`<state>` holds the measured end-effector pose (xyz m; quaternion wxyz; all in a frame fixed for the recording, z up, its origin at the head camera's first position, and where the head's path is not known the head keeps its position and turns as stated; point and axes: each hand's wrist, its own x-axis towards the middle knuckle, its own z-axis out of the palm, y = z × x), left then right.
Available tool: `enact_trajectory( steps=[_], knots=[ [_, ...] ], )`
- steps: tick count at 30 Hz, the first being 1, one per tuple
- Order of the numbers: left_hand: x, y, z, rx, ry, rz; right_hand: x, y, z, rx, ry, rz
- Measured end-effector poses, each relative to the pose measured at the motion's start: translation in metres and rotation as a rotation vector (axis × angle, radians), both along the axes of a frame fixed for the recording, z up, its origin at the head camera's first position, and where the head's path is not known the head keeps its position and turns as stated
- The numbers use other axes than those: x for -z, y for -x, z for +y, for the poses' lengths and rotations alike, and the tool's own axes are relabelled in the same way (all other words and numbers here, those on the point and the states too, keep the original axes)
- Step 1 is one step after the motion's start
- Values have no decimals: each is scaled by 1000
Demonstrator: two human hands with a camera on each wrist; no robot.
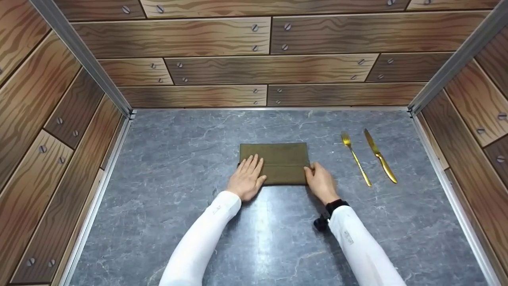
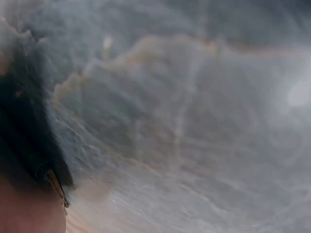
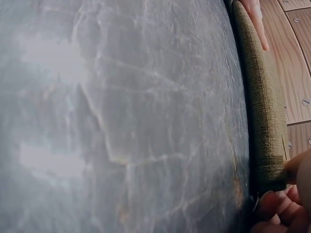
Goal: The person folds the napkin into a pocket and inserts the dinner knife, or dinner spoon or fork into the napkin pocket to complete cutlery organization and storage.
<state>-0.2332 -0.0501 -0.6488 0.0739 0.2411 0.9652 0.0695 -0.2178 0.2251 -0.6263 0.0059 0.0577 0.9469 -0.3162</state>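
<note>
A folded olive-green cloth (image 1: 283, 155) lies flat on the grey marbled table, with a fold line running across it. My left hand (image 1: 247, 180) rests on its left part, fingers stretched out over the fabric. At the cloth's right edge, my right hand (image 1: 320, 182) pinches the near corner area between thumb and curled fingers. In the right wrist view the cloth's thick folded edge (image 3: 265, 97) shows side-on, with the right hand's fingers (image 3: 279, 211) around its end. The left wrist view catches only a blurred bit of the left hand (image 2: 29, 211) beside the dark cloth edge.
A gold fork (image 1: 357, 161) and a gold knife (image 1: 380, 157) lie side by side on the table (image 1: 178, 159), right of the cloth. Wood-patterned panels (image 1: 222, 71) wall in the back and both sides, with metal rails along their edges.
</note>
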Motion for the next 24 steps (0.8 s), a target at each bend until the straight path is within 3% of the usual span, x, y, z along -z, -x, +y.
enact_trajectory(
  steps=[6,10,13,15,18,20,24],
  knots=[
    [0,0,1,-3,54,37,-1,0,-1,1,15,29],
    [0,-1,2,5,69,54,0,-4,-4,6,-27,167],
    [0,-1,2,7,73,69,-1,-6,-16,-91,-168,321],
    [0,-3,2,7,70,79,-2,-8,-30,-219,-315,365],
    [-2,-4,3,8,56,98,-2,-12,-52,-433,-479,300],
    [-3,-5,4,9,45,106,0,-13,-62,-534,-522,228],
    [-1,-5,3,5,40,102,7,-14,-70,-592,-482,142]
  ],
)
